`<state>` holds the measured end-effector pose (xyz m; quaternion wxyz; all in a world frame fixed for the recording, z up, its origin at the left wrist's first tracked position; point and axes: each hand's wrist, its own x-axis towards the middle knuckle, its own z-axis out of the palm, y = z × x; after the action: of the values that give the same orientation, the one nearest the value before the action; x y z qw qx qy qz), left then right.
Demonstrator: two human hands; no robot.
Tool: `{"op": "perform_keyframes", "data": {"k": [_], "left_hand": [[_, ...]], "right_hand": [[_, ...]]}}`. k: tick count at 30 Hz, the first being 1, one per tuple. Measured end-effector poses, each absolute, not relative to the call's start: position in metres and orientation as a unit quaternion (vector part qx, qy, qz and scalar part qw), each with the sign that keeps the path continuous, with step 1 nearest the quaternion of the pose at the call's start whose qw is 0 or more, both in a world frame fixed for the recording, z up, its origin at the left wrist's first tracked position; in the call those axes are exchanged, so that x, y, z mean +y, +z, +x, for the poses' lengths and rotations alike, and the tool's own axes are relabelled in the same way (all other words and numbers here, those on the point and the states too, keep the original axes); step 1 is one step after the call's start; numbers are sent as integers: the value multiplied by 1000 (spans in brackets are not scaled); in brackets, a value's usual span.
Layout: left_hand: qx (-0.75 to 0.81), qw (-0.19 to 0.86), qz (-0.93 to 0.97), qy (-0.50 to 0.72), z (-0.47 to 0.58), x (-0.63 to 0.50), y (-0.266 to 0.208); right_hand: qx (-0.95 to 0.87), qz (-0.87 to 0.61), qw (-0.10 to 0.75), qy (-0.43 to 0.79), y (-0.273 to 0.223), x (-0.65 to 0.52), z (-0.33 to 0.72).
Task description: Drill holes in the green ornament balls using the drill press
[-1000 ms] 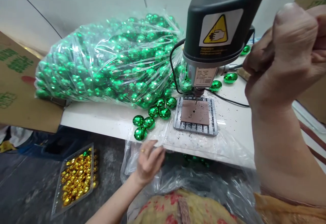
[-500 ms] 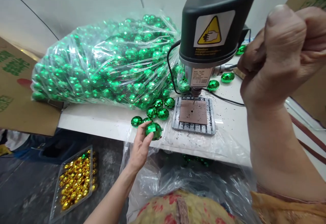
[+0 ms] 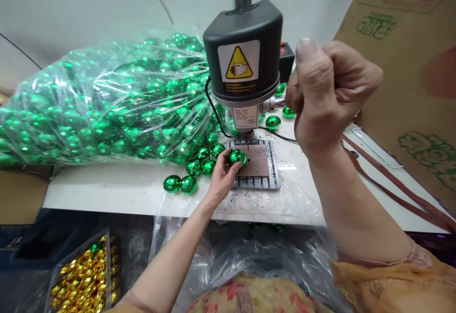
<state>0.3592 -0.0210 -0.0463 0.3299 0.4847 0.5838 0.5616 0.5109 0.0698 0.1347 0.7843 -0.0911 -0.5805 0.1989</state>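
My left hand [image 3: 223,176] pinches a shiny green faceted bauble [image 3: 237,157] between thumb and fingers. It holds the bauble over the left part of the brown pad [image 3: 257,161] on the slotted metal base of a small bench drill press [image 3: 244,52]. Above the pad is the drill's chuck [image 3: 247,134]. My right hand [image 3: 326,94] is closed in a fist at the end of the press's feed lever [image 3: 280,102], most of which the fingers hide. Several loose green baubles [image 3: 187,184] lie on the table left of the base.
A big clear plastic bag [image 3: 107,109] full of green baubles fills the table's left side. Cardboard [image 3: 402,80] stands at right, near brown straps [image 3: 395,187]. Below left, a clear tub [image 3: 108,265] holds gold baubles. Plastic sheeting [image 3: 245,251] hangs over the table's front edge.
My left hand has carried the green bauble from the table's front edge onto the drill press base. My right hand stays closed at the lever. The camera view has shifted to the right.
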Motion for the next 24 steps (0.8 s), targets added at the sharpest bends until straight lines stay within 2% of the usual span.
{"op": "perform_keyframes", "data": {"k": [11,17,24], "left_hand": [[604,270,523,538,357,0,-57],[613,197,582,497,368,5,-50],[600,235,559,521,384,8,-49]], "right_hand": [[-601,-183,754,194,135,63,514],[-607,-179,750,192,136,63,515],[-599,-142,763,198,137,66,513]]}}
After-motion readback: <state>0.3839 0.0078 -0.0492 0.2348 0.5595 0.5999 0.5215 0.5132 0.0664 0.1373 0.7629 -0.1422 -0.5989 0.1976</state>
